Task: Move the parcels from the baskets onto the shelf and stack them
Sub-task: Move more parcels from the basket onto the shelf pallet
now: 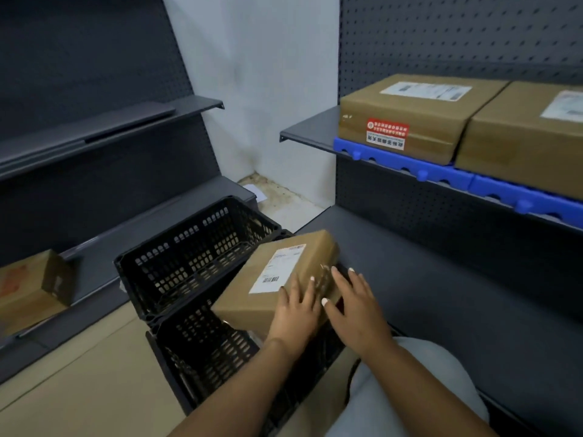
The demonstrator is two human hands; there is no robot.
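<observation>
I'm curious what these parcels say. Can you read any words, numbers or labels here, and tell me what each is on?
Nothing can be quoted with certainty.
Red and white sticker on the left shelf parcel: Chinese characters, upside down and blurred.
White shipping label on its top: too blurred.
White label with barcode on the parcel under both hands: print too small.
Label on the right shelf parcel: blurred.

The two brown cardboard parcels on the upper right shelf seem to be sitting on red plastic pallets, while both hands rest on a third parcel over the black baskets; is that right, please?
Not quite: the head view shows the plastic pallets are blue, not red. The rest holds: two brown cardboard parcels sit on them on the upper right shelf, and the left hand and right hand rest on a third parcel over the black baskets.
</observation>
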